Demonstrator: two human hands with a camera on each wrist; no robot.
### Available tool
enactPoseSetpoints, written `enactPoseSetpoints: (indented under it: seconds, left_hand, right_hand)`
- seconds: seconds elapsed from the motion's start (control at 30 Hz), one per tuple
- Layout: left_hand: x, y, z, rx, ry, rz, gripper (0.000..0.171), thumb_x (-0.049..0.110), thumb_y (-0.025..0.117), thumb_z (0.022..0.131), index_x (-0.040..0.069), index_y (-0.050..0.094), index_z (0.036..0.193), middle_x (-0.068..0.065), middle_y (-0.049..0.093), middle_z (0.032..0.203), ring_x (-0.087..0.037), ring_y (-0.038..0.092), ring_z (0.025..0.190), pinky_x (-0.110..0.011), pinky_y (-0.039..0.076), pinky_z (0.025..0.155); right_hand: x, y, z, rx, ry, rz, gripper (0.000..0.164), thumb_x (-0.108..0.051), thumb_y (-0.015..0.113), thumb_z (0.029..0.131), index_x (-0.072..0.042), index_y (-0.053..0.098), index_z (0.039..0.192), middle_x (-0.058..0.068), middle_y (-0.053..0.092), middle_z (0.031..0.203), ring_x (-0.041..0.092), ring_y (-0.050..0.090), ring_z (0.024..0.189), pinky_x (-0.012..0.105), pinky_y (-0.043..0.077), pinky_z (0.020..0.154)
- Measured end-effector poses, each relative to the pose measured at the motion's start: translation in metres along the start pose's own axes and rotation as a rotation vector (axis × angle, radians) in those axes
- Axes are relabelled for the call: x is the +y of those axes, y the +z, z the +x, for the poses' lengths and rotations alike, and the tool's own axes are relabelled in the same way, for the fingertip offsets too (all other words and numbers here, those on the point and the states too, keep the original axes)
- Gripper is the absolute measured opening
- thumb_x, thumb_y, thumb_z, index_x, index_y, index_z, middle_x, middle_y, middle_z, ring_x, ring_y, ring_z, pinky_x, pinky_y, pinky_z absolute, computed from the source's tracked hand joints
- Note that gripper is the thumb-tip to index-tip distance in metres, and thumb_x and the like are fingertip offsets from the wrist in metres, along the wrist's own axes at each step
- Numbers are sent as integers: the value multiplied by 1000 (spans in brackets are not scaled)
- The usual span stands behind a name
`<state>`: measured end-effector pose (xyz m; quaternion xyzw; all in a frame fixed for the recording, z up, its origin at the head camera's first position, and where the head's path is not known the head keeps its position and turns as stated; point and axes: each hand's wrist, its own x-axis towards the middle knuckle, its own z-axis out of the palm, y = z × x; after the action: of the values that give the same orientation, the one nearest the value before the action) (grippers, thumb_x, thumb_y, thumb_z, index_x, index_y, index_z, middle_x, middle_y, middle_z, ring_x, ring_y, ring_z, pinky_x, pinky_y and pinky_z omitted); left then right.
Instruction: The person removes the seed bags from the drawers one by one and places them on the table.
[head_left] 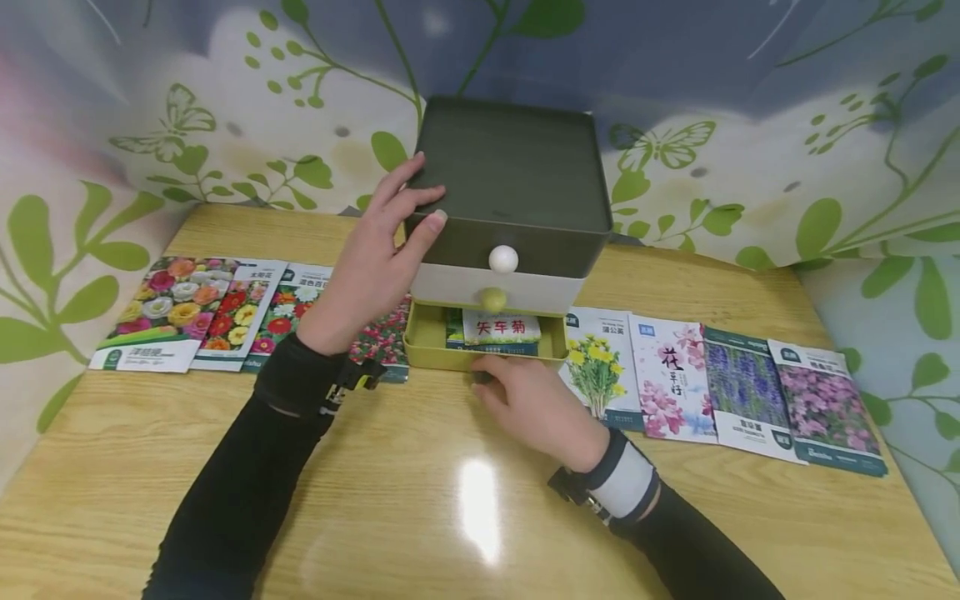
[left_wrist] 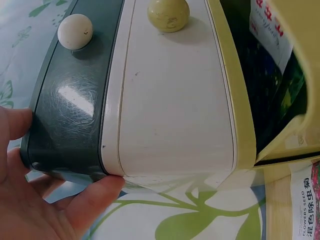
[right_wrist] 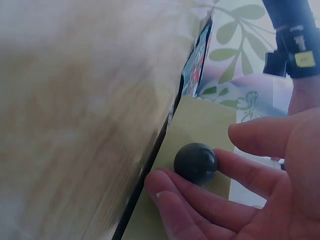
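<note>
A small cabinet (head_left: 517, 171) with a dark green top stands at the back of the table. Its bottom yellow drawer (head_left: 442, 358) sticks out, with seed packets (head_left: 501, 327) lying inside. My left hand (head_left: 375, 250) rests on the cabinet's upper left corner, fingertips on the top edge and side. At the drawer front, my right hand (head_left: 540, 408) has its fingers around the round dark knob (right_wrist: 195, 163). Above it, the white drawer with a yellow knob (head_left: 493, 300) and the dark drawer with a white knob (head_left: 503, 259) are closed.
Flower seed packets (head_left: 168, 312) lie in a row left of the cabinet, partly behind my left forearm. More packets (head_left: 750, 392) line the right side. A wall covering with a leaf pattern (head_left: 675, 167) rises close behind the wooden table (head_left: 390, 500).
</note>
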<state>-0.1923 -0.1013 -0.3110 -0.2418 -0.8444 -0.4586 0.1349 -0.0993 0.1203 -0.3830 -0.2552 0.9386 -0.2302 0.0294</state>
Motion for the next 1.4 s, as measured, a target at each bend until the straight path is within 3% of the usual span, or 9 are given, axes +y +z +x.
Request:
enactPoseSetpoints:
  seconds: [0.27,0.57,0.73,0.93,1.17,1.4]
  left_hand:
    - [0,-2,0,-15,-12,6,43,33,48,106,11,53,143,11,19,163,-5,17,147,-40,33,111]
    - [1,-2,1,-16,-4,11,43,32,48,107,11,53,144,10,19,163,-6,16,148,-40,32,112]
    - [1,-2,1,-18,-11,12,44,34,48,106,12,53,144,11,18,163,-4,14,148,-39,32,112]
    - [0,-2,1,-13,-15,11,43,34,48,106,12,53,143,12,19,163,-5,14,148,-39,31,113]
    - [1,-2,2,-11,-9,3,43,34,48,106,11,53,143,11,20,163,-6,17,147,-39,31,113]
    - [2,-2,0,-29,-24,-5,44,34,48,106,12,51,145,12,17,163,-6,15,148,-39,30,113]
  right_hand:
    - [-10,0,-16,-32,-13,-18,30,-25,64,98,-13,66,126,2,72,104,12,64,82,33,53,76]
    - [-22,0,-41,-92,-30,-35,35,-29,62,99,-10,64,128,9,71,111,22,69,95,40,53,87]
    - [-27,2,-55,-124,-20,-35,38,-32,60,99,-11,63,131,8,70,115,22,68,99,40,53,88]
    - [-30,3,-68,-123,-67,-10,36,-30,59,101,-10,64,130,6,71,115,19,68,97,38,54,87]
    - [-29,5,-73,-129,-93,65,35,-29,58,102,-11,64,131,1,71,114,9,64,88,35,54,85]
    - [-25,6,-73,-96,-97,61,34,-29,60,101,-11,65,129,4,70,119,17,67,103,36,52,91]
